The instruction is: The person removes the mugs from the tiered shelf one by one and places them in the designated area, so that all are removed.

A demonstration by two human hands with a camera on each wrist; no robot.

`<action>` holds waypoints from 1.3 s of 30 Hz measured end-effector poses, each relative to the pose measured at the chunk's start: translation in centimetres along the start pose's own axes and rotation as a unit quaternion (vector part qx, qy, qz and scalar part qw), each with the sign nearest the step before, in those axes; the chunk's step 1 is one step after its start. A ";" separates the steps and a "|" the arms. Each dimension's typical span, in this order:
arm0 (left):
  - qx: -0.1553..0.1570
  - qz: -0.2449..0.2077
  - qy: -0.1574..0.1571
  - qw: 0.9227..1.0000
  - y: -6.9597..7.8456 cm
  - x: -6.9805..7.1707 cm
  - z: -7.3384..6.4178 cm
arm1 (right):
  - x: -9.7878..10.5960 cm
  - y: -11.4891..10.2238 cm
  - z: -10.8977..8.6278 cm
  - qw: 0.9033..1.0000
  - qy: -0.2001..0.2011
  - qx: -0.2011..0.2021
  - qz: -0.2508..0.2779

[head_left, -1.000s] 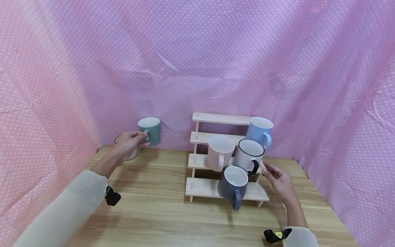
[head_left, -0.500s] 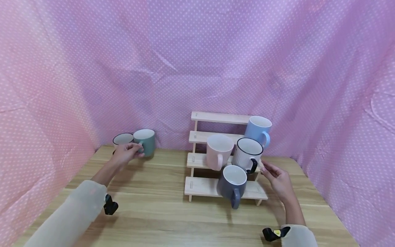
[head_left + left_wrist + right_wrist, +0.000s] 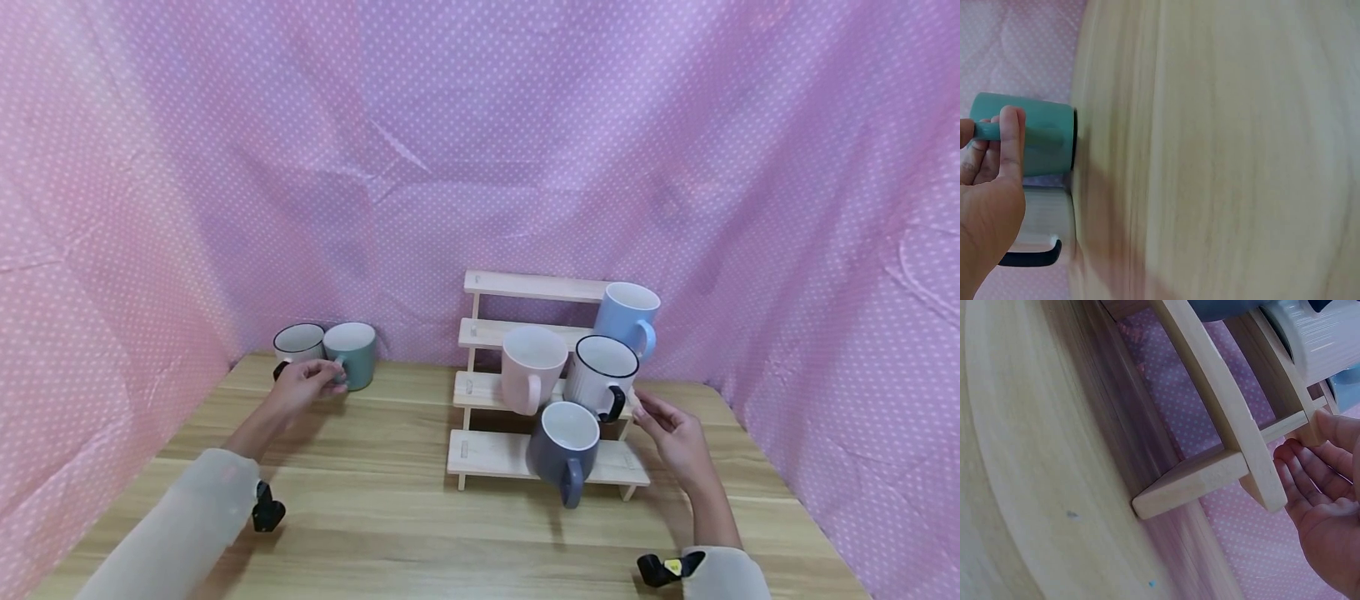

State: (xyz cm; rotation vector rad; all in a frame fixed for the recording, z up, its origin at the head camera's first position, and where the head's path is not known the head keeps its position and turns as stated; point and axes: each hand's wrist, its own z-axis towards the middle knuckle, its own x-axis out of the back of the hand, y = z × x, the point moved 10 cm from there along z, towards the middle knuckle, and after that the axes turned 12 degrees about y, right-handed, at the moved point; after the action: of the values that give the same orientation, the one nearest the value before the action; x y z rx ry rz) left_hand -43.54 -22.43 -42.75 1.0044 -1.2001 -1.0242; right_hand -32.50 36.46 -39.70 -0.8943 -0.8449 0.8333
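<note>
My left hand pinches the handle of a green mug, which stands upright at the table's back left. Beside it is a white mug with a black rim, its black handle showing in the left wrist view. My right hand pinches the right end of a shelf board on the tiered wooden stand. On that stand are a pink mug, a white mug with a black handle, a dark grey mug on the lowest step and a light blue mug higher up.
A pink dotted cloth hangs behind and at both sides of the wooden table. The stand's upper left boards carry no mugs. Black wrist cameras sit at both cuffs.
My left hand has lowered the green mug from the air down to the table beside the black-rimmed white mug. The right hand keeps its hold on the stand.
</note>
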 end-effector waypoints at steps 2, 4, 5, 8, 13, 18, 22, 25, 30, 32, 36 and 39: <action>0.000 0.000 0.001 1.000 -0.2 0.0 0.0 | 0.0 -0.2 -0.1 1.000 0.002 0.001 0.003; 0.000 -0.007 0.002 1.000 -0.4 0.0 0.0 | 0.0 -0.5 -0.1 1.000 0.005 0.003 0.006; 0.000 -0.010 0.003 1.000 -0.5 0.0 0.0 | 0.1 -0.5 -0.1 1.000 0.006 0.003 0.006; -0.002 -0.018 0.005 1.000 -0.6 0.2 0.0 | 0.0 -0.3 0.0 1.000 0.009 0.002 0.008; 0.006 -0.024 -0.001 1.000 -1.0 0.3 -0.2 | -0.2 0.2 0.1 1.000 0.006 -0.004 0.010; 0.010 -0.032 -0.008 0.999 -1.2 0.1 -0.2 | -0.1 0.1 0.0 1.000 0.007 -0.003 0.007; 0.016 -0.041 -0.003 0.999 -1.4 0.1 -0.1 | -0.1 0.2 0.0 1.000 0.006 -0.003 -0.003; 0.016 -0.047 -0.002 0.999 -1.4 0.0 0.0 | -0.1 0.3 0.0 1.000 0.005 -0.004 -0.007; 0.022 -0.051 -0.008 0.998 -1.3 0.0 0.0 | 0.0 0.3 -0.1 1.000 0.006 -0.009 -0.003; 0.024 -0.045 -0.010 0.999 -1.2 0.1 -0.1 | 0.0 0.3 -0.1 1.000 0.006 -0.011 -0.003; 0.022 -0.018 -0.006 1.000 -0.9 0.3 -0.2 | 0.0 0.0 -0.1 1.000 0.010 -0.009 0.003; 0.006 0.023 0.003 1.000 -0.5 0.7 -0.1 | 0.0 -0.1 -0.1 1.000 0.015 -0.005 0.007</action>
State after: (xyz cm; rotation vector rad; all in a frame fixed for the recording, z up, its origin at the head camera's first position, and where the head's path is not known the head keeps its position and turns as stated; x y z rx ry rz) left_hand -43.45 -23.25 -43.04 0.9853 -1.2202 -0.9787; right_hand -32.38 36.38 -39.67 -0.9205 -0.8188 0.8274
